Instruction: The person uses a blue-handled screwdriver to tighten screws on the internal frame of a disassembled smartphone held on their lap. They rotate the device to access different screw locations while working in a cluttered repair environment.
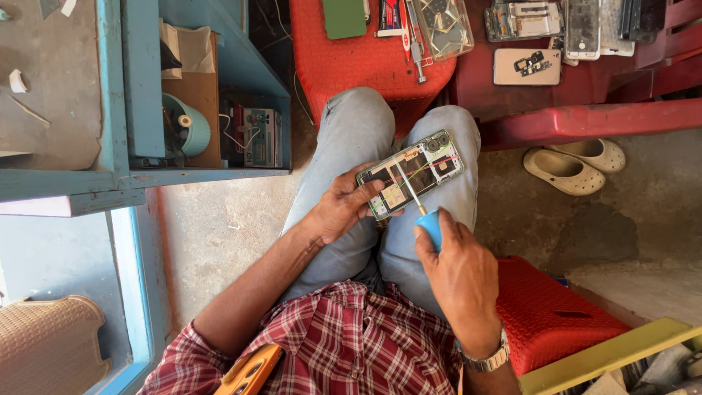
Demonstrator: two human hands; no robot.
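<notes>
The right hand (pixel 461 267) is clenched around the blue handle of a slim metal-shafted screwdriver (pixel 418 203), its tip apparently touching the innards of an opened green-edged smartphone (pixel 412 172). The left hand (pixel 344 208) grasps that phone by its near end, resting on the knees. Beyond lie a red plastic stool (pixel 351 62) carrying tools and cream rubber clogs (pixel 574 164) on the floor.

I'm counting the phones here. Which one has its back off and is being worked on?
The opened green-edged phone on the person's knees, held by the left hand, with the right hand's blue-handled screwdriver on it; the others lie on the red stools.
</notes>
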